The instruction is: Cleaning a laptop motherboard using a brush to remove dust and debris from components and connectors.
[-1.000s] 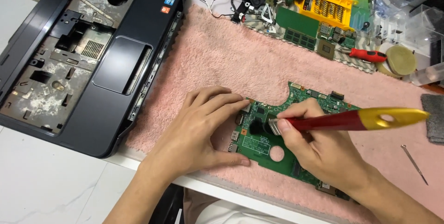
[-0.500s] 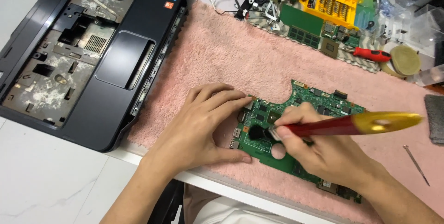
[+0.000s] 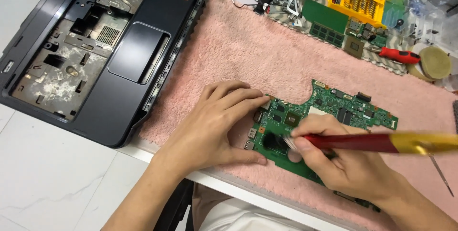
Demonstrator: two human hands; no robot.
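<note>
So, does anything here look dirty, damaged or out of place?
Yes. The opened laptop case at upper left is coated inside with grey dust and grime. The circuit board under the brush shows no visible damage and lies flat on the pink towel.

An electronics repair workshop: a gutted dark-grey plastic laptop shell [image 3: 95,54] lies left of the fluffy pink towel [image 3: 267,64], with a yellow plastic bit case [image 3: 360,2] and loose green memory modules [image 3: 329,23] at the towel's far edge.
</note>
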